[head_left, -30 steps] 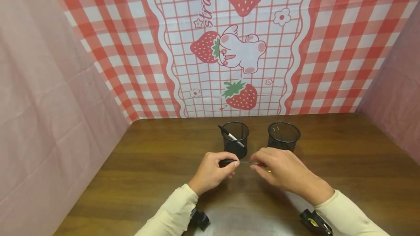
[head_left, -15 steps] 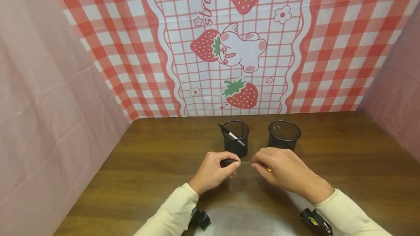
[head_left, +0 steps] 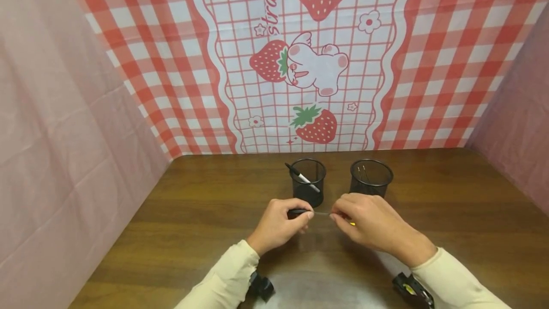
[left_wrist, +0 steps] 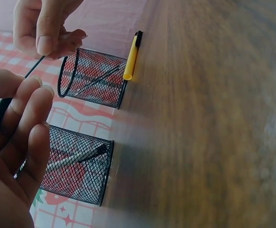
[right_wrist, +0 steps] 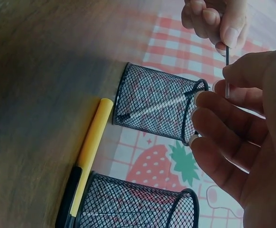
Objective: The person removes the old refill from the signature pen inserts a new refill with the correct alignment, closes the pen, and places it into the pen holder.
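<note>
Between both hands runs a slim tool (head_left: 321,213) with a black handle and a thin metal shaft, lying roughly level above the table. My left hand (head_left: 278,223) grips the handle, its thumb and forefinger near where the shaft comes out. The shaft is pinched by my right hand (head_left: 371,221) between thumb and forefinger; in the right wrist view the shaft's end (right_wrist: 227,90) shows past the thumb. Under the right hand, a yellow marker (right_wrist: 95,137) with a black cap lies on the table, mostly hidden in the head view.
Two black mesh pen cups stand behind the hands. The left cup (head_left: 308,198) holds a white and black marker (head_left: 302,178) leaning on its rim. Thin sticks stand in the right cup (head_left: 371,185). A checked strawberry cloth (head_left: 446,70) hangs behind the wooden table (head_left: 206,204).
Over the last second the right fingers shift very slightly along the shaft. Left hand, cups and yellow marker stay in place.
</note>
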Motion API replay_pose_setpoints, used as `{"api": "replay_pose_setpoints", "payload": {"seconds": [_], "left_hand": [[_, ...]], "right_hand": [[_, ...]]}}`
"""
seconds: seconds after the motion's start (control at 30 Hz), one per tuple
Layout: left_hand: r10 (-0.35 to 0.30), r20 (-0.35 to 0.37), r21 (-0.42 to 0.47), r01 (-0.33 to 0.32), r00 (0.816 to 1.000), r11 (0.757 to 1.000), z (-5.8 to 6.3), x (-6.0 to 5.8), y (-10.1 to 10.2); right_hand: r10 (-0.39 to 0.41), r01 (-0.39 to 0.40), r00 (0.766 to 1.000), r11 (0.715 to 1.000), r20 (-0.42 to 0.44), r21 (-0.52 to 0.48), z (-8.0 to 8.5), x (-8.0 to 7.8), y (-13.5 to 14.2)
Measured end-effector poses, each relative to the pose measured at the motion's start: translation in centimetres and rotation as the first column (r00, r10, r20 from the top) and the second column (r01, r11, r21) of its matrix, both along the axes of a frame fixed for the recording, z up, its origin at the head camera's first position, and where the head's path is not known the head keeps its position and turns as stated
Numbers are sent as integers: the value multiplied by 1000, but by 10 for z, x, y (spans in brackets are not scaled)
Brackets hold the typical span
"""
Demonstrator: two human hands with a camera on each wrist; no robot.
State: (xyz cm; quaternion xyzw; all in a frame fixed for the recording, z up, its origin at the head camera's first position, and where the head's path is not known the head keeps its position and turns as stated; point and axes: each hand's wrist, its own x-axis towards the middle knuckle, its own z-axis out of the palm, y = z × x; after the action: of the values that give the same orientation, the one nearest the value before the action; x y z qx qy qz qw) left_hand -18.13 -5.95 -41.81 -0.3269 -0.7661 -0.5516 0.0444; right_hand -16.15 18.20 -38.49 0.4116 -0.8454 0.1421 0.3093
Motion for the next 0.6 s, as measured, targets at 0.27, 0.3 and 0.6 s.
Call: {"api": "replay_pose_setpoints", "payload": {"seconds": [0.27,0.3,0.6], "left_hand": [[-4,-6,0,4,1000,1000,1,-1,0],[-4,-6,0,4,1000,1000,0,-1,0],[-9,-11,13,9,1000,1000,0,0,2]], "right_hand": [[-24,24,1000,1000,13,2,1,0,1],[-23,23,1000,1000,15,3,1,0,1],[-16,16,1000,1000,23,-2,1,1,0]]}}
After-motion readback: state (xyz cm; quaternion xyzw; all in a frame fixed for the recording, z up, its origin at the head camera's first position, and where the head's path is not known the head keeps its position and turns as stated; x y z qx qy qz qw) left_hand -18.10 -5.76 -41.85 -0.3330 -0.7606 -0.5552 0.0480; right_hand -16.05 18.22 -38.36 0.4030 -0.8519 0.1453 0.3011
